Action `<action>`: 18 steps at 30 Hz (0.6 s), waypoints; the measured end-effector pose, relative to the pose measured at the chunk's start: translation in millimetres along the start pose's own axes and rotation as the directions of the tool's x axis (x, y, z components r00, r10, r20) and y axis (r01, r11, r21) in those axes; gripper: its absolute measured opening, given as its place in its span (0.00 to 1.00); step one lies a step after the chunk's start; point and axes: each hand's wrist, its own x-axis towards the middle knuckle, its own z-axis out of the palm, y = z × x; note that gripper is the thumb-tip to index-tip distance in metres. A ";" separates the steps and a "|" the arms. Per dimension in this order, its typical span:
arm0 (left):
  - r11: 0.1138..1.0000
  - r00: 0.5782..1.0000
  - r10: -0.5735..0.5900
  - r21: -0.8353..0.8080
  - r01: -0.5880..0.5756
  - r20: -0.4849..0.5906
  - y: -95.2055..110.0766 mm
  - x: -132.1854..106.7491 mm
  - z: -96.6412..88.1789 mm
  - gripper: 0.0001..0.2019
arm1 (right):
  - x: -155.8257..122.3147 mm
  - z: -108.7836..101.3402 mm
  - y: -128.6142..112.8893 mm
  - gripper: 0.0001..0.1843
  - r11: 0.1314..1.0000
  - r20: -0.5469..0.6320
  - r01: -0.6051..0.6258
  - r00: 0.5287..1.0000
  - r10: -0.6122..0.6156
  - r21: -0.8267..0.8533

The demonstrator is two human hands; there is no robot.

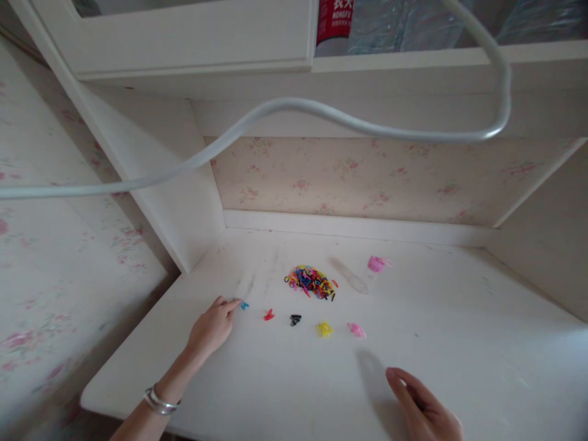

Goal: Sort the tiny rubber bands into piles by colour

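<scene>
My left hand (pixel 215 323), with a silver bracelet at the wrist, reaches over the table. Its index finger is stretched out to a small blue pile of rubber bands (pixel 245 305), its tip at the pile's left edge. To the right, in a row, lie small piles of red bands (pixel 269 315), black bands (pixel 295 320), yellow bands (pixel 324 329) and pink bands (pixel 356 330). Behind them spreads a larger mixed-colour heap of bands (pixel 310 282). My right hand (pixel 425 407) hovers near the front, thumb and index tips together, with nothing visible between them.
A clear container with a pink lid (pixel 376 264) stands behind the row, right of the heap. A pale cable (pixel 294 105) crosses the upper view. Above the white table (pixel 459 318) hangs a shelf (pixel 441 59) holding a red-labelled item (pixel 335 21) and clear plastic packs.
</scene>
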 end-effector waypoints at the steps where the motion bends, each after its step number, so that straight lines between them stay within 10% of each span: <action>1: 1.000 1.000 0.009 -0.009 -0.009 0.010 2.3 -0.9 1.5 0.20 | -0.5 2.6 -2.2 0.27 1.000 0.013 0.006 1.000 -0.006 -0.001; 18: 0.994 0.995 -0.090 0.053 0.092 -0.041 19.0 -0.2 -13.5 0.17 | -0.9 3.0 -1.8 0.26 0.999 0.058 0.038 0.998 -0.039 0.020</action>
